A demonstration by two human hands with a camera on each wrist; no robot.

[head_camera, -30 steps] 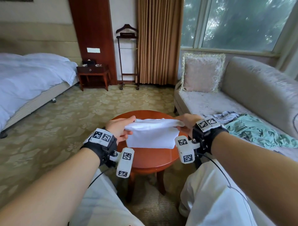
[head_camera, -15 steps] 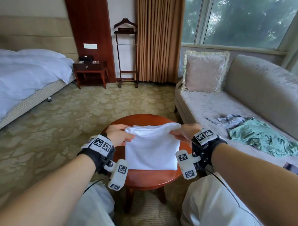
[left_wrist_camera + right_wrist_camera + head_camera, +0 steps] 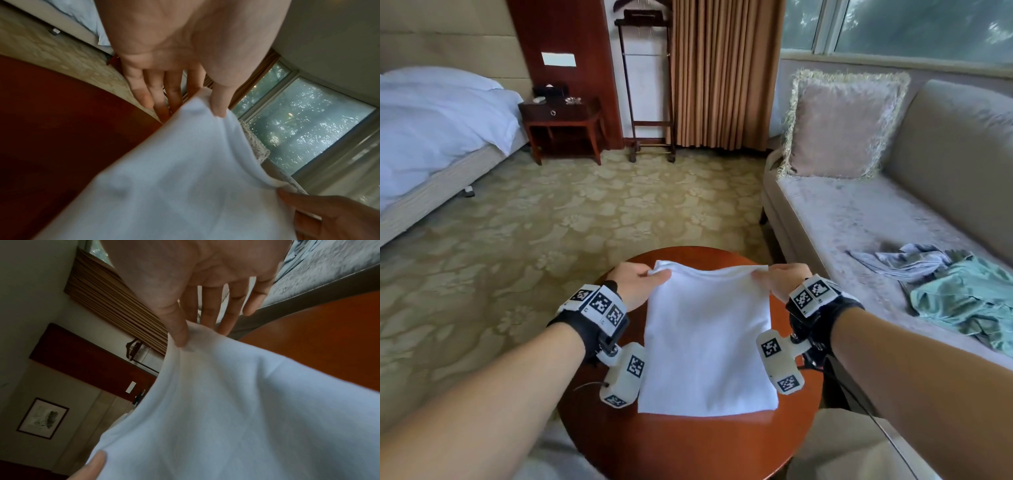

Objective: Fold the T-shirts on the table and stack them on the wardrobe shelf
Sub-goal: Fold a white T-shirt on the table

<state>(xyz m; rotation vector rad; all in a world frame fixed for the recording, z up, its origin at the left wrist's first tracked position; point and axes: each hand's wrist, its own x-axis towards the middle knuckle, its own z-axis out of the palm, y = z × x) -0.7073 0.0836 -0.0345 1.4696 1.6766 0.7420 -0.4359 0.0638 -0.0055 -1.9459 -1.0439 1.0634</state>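
Since a second ago the white T-shirt (image 3: 707,342) has come down from a raised bundle and spread out; it now lies as a flat folded rectangle on the round wooden surface (image 3: 688,445), its near edge towards the person. Only its far edge is lifted. The left hand (image 3: 635,286) pinches the far left corner between thumb (image 3: 219,104) and the fingers behind the cloth, the other fingers reaching out nearly straight beyond the fabric. The right hand (image 3: 784,281) pinches the far right corner the same way, its thumb (image 3: 179,331) pressed on top of the cloth and the remaining fingers extended past it. Both hands hold the edge taut between them, just above the surface.

To the right, a grey sofa (image 3: 859,219) holds a fringed pink cushion (image 3: 839,126) at its far end and, nearer, two crumpled garments: a teal one (image 3: 969,301) and a grey-blue one (image 3: 907,260) touching it. A bed (image 3: 431,130) stands at the left, with a dark nightstand (image 3: 561,126) beside it carrying small items too small to tell.
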